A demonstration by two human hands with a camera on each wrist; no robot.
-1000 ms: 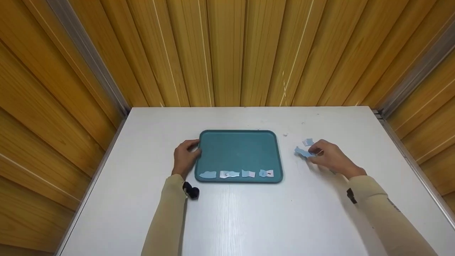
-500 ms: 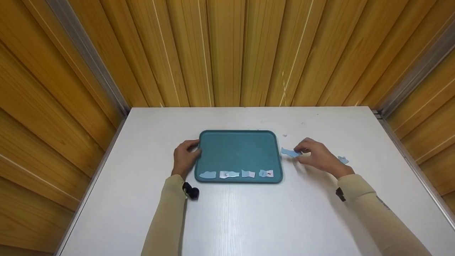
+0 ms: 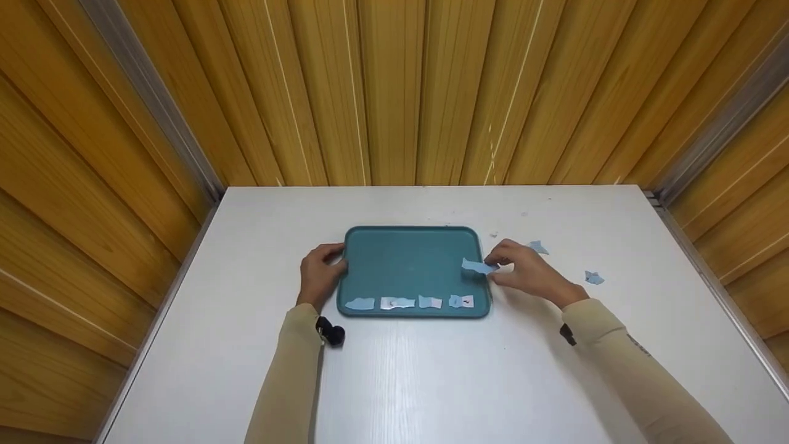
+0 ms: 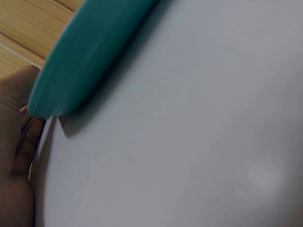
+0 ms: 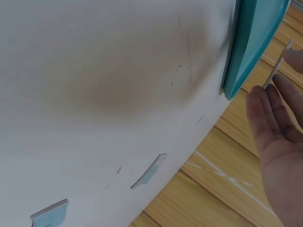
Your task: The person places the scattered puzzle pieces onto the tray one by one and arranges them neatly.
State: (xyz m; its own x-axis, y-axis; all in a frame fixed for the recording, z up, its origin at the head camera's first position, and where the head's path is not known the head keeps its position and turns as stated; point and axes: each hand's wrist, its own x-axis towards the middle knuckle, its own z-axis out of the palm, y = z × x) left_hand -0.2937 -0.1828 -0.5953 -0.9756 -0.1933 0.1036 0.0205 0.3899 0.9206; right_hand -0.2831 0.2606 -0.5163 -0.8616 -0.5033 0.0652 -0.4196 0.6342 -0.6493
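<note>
In the head view my right hand (image 3: pixel 521 271) pinches a long light blue piece of torn card (image 3: pixel 474 266) between thumb and fingers. It is above the right part of a teal tray (image 3: pixel 407 259). The right wrist view shows that piece edge-on, thin and stiff. My left hand (image 3: pixel 320 274) grips the tray's left rim, thumb and fingers at the edge. Along the tray's near side lies a row of torn pieces: a plain blue one (image 3: pixel 360 303), a white-and-blue one (image 3: pixel 397 303), a smaller one (image 3: pixel 430 301) and one with a dark mark (image 3: pixel 461 301).
Two more torn blue pieces lie on the white table (image 3: pixel 419 376) to the right of the tray, one farther back (image 3: pixel 539 247), one nearer the right sleeve (image 3: pixel 594 277). Tiny scraps (image 3: pixel 494 234) dot the table behind. Wood-look panels (image 3: pixel 394 92) surround the table.
My right hand has carried the blue card piece leftward from the table at the right to above the tray. The left hand and the row of pieces have stayed put.
</note>
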